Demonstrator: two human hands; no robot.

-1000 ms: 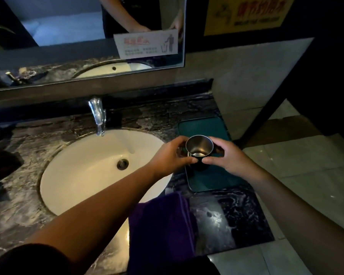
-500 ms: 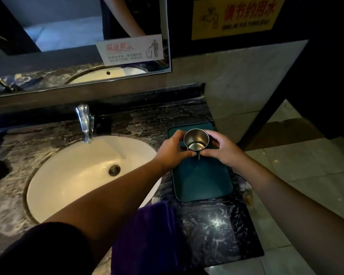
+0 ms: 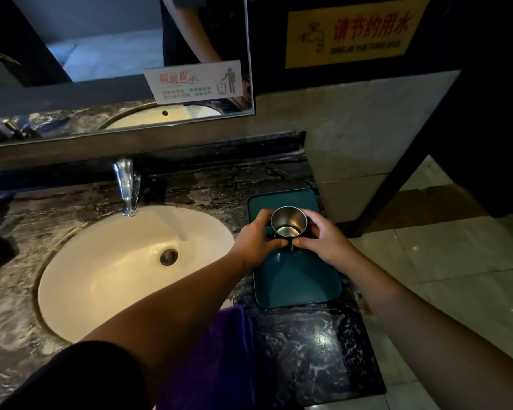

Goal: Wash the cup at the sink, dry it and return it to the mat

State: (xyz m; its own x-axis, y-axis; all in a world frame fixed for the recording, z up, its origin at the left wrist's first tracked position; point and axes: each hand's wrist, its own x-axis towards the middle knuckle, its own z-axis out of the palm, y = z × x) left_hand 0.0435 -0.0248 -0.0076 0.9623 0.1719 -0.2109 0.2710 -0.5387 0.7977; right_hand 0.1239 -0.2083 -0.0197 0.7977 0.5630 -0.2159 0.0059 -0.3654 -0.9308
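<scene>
Fingers of both hands are wrapped closely around the cup (image 3: pixel 288 224): the left hand (image 3: pixel 256 239) clasps it from nine o'clock, the right hand (image 3: pixel 323 239) from three o'clock, neither open at all. The cup is held upright, mouth up, over the far half of the teal mat (image 3: pixel 296 279); whether its base is touching the mat cannot be told, since the fingers hide it. For a clean placement, the cup is best lowered level until it is seated, and only then released. The sink (image 3: pixel 107 279) lies at nine o'clock of the mat, the purple towel (image 3: pixel 219 350) at seven o'clock.
</scene>
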